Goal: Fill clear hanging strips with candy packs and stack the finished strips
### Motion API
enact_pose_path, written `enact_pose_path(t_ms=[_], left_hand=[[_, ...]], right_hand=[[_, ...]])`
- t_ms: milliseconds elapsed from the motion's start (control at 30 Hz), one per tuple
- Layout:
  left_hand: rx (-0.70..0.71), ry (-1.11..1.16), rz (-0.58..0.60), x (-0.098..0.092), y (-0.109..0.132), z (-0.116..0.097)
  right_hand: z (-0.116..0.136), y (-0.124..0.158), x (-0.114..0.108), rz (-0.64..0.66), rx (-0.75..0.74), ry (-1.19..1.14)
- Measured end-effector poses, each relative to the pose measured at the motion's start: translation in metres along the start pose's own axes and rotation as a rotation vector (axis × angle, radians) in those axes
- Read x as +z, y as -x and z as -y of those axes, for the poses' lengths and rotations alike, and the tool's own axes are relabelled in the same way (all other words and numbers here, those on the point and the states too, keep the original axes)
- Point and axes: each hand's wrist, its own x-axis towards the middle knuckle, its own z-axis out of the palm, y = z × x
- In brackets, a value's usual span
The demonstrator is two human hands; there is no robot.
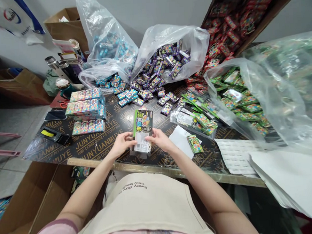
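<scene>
Both hands are at a printed packet (pixel 143 122) with a black and green front, a round colourful picture and a clear plastic sleeve. Near its lower end sits a white barcode label (pixel 142 142). My left hand (pixel 124 143) grips the left edge, thumb on the front. From the other side, my right hand (pixel 159 139) grips the right edge, its thumb resting over the label. The packet lies at or just above the dark table; I cannot tell whether it touches. To the right, a small green packet (pixel 195 144) rests partly on a white sheet of paper (pixel 178 138).
Stacked blue packs (pixel 84 106) stand left, beside a black tape-like tool (pixel 53 135) and phone (pixel 56 115). Behind are plastic bags of blue (pixel 110 46), purple (pixel 166 60) and green (pixel 240 91) packets. A label sheet (pixel 235 154) lies right; an open carton (pixel 42 203) stands below left.
</scene>
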Motion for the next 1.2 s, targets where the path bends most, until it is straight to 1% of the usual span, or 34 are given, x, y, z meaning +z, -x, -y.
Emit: enact_pose_path(t_ms=[67,100,167,233,300,333,400,467,533,600,633,700,767,800,867,933,1000,1067,1100,1200], left_hand=[[0.021,0.017,-0.004,0.000,0.000,0.003],[0.037,0.021,-0.010,0.000,-0.001,0.004],[0.085,0.007,-0.039,0.001,-0.003,0.002],[0.146,-0.023,-0.094,0.002,-0.006,-0.001],[0.175,-0.039,-0.121,0.002,-0.009,-0.003],[0.173,-0.044,-0.110,0.003,-0.010,-0.003],[0.150,-0.046,-0.056,0.004,-0.013,0.000],[0.130,-0.046,-0.021,0.006,-0.015,0.004],[0.137,-0.051,-0.029,0.009,-0.017,0.008],[0.185,-0.060,-0.053,0.011,-0.019,0.009],[0.214,-0.064,-0.055,0.012,-0.019,0.009],[0.262,-0.068,-0.049,0.012,-0.019,0.008],[0.282,-0.066,-0.064,0.012,-0.019,0.008],[0.282,-0.058,-0.076,0.012,-0.019,0.008],[0.268,-0.027,-0.086,0.012,-0.017,0.009],[0.239,0.004,-0.048,0.014,-0.014,0.010],[0.205,0.025,0.007,0.018,-0.008,0.010],[0.169,0.052,0.037,0.024,-0.001,0.010],[0.158,0.081,0.024,0.027,0.002,0.009],[0.090,0.249,-0.073,0.033,0.007,0.003]], right_hand=[[0.000,0.000,-0.004,0.045,0.022,0.009],[-0.002,0.000,-0.005,0.047,0.010,0.030],[-0.007,0.000,-0.006,0.016,-0.043,0.112],[-0.010,0.000,-0.006,-0.013,-0.083,0.201],[-0.010,0.000,-0.006,-0.010,-0.098,0.208],[-0.008,0.000,-0.006,-0.020,-0.116,0.178],[-0.002,0.000,-0.005,-0.075,-0.180,0.112],[0.004,0.000,-0.004,-0.145,-0.250,0.097],[0.006,0.001,-0.003,-0.204,-0.303,0.145],[0.006,0.002,-0.003,-0.232,-0.328,0.204],[0.005,0.002,-0.004,-0.228,-0.327,0.217],[0.003,0.004,-0.005,-0.170,-0.294,0.205],[0.001,0.006,-0.007,-0.100,-0.260,0.182],[0.000,0.007,-0.007,-0.087,-0.254,0.176],[0.000,0.010,-0.007,-0.100,-0.253,0.167],[0.003,0.013,-0.005,-0.150,-0.240,0.115],[0.010,0.015,-0.002,-0.196,-0.208,-0.002],[0.018,0.017,0.003,-0.240,-0.186,-0.130],[0.022,0.018,0.005,-0.249,-0.171,-0.181],[0.028,0.020,0.013,-0.228,-0.097,-0.290]])
